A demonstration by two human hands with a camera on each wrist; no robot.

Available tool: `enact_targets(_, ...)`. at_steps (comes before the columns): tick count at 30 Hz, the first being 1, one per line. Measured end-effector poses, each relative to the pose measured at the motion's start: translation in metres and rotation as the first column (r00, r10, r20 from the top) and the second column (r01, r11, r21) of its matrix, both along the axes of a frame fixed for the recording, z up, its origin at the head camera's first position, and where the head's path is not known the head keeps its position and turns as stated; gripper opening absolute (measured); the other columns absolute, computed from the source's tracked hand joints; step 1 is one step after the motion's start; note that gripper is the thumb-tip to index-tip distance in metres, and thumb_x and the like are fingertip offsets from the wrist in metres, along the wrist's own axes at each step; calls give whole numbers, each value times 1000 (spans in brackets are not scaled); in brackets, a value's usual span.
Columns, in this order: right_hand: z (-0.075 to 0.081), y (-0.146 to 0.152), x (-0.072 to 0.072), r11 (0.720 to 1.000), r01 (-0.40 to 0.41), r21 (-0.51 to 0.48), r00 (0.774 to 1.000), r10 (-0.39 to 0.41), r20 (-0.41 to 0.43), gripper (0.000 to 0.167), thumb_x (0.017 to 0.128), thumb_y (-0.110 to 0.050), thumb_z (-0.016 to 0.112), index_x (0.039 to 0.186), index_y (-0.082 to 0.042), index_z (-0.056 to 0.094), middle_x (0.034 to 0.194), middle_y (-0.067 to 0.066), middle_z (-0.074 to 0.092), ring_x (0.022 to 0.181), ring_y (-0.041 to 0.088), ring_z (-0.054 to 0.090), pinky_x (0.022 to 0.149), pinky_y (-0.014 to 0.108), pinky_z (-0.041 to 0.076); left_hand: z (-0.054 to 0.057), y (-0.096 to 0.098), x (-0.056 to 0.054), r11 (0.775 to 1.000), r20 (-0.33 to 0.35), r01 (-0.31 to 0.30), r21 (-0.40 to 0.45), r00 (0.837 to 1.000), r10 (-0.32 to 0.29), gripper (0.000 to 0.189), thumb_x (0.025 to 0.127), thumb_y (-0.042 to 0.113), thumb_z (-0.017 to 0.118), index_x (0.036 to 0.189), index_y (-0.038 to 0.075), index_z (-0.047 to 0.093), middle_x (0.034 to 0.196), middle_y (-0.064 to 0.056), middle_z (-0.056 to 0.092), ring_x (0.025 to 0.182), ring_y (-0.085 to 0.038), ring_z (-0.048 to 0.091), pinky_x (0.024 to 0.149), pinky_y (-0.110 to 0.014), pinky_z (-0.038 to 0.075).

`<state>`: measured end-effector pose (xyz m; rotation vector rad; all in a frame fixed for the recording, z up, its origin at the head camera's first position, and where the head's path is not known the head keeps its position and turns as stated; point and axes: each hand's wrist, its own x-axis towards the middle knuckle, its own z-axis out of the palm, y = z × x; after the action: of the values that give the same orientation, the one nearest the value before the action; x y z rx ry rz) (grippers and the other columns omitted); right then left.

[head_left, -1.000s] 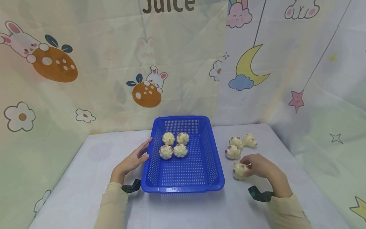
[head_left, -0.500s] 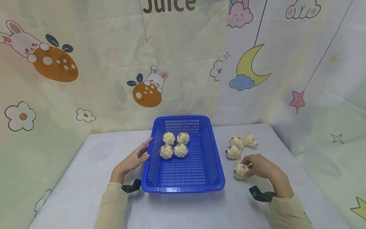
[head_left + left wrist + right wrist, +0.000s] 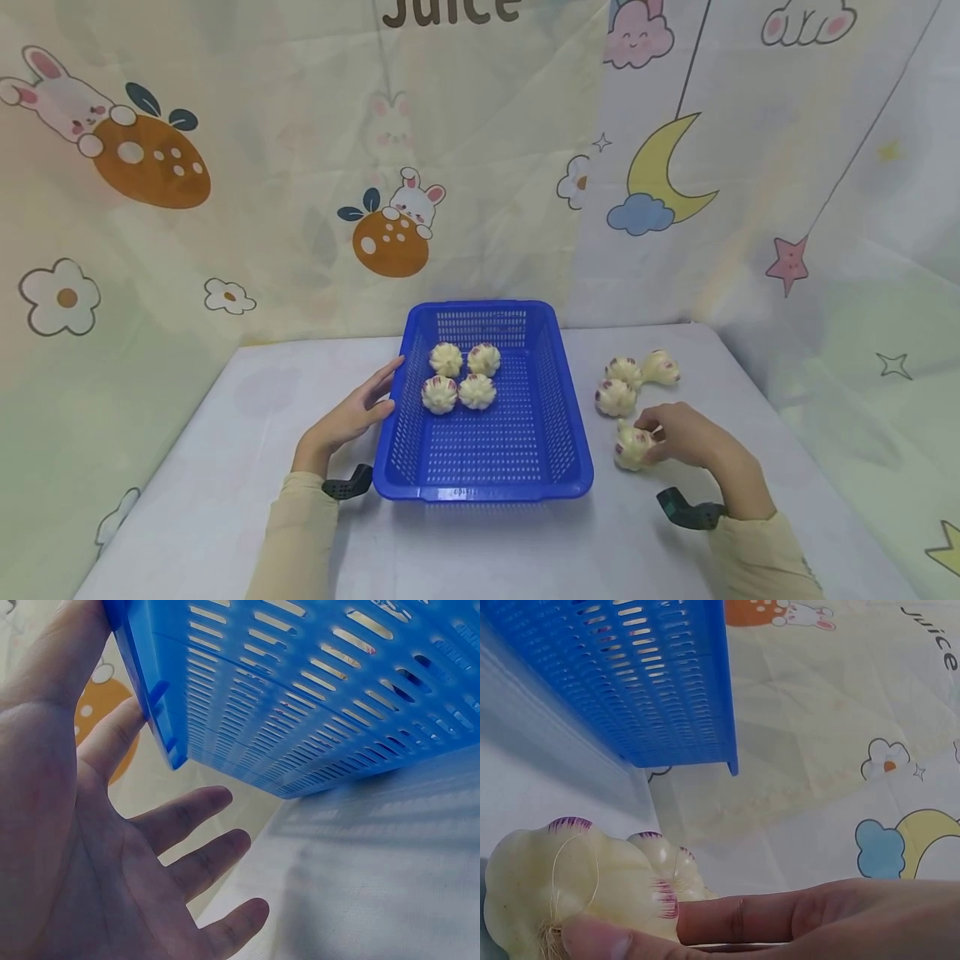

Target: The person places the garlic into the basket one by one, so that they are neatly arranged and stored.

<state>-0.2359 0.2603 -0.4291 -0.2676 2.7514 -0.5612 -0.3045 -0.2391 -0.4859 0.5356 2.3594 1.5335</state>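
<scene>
My right hand (image 3: 686,437) pinches a garlic bulb (image 3: 632,446) on the table, right of the blue plastic basket (image 3: 480,493). In the right wrist view, the thumb presses near the root tuft of this bulb (image 3: 577,885), whose pale skin has purple streaks. On the basket's other side, my left hand (image 3: 348,421) touches the rim with its thumb and a fingertip. The left wrist view shows the other fingers (image 3: 206,862) of that hand spread beside the slotted wall (image 3: 300,697). Several garlic bulbs (image 3: 477,392) sit grouped in the basket's left half.
Three more garlic bulbs lie beyond my right hand: a near one (image 3: 616,397), one behind it (image 3: 624,371) and one on its side (image 3: 662,367). The white table (image 3: 315,533) meets a printed cloth backdrop (image 3: 480,208) at its far edge.
The head view has shifted slightly, moving the whole scene a little to the right in it. Both hands keep their places at the basket rim and the garlic bulb.
</scene>
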Motion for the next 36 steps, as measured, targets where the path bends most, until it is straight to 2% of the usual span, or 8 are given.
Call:
enact_targets(14,2,2,-1,1000,-2,-18,1000,2,-28,40,71,-12,81,106,-2,65,104,11,69,98,32,64,81,47,55,-2,1,-2,1000,-11,-13,-18,1000,13,68,90,45,59,145,53,20,160,2,14,147,-36,11,104,-75,18)
enact_targets(19,4,2,0,999,-4,-50,998,1,-56,39,72,-10,80,107,-1,65,102,10,69,98,32,65,80,46,56,-1,1,-1,1000,-7,-20,-25,1000,19,68,90,45,59,145,52,19,160,1,14,147,-36,11,104,-74,18)
enact_targets(25,9,-1,1,999,13,-49,997,-16,-71,43,74,-12,79,111,1,63,106,15,68,100,34,64,79,45,56,0,1,0,999,-6,-16,-33,1000,16,71,90,46,59,147,48,17,161,-2,12,147,-38,10,103,-75,19)
enact_targets(36,13,-4,3,997,-2,-81,985,-12,-172,43,76,-13,78,112,3,62,110,20,67,101,38,65,81,47,56,0,0,-1,1000,-11,-3,-22,1000,3,71,90,47,59,147,48,17,161,-2,11,146,-40,10,101,-77,19)
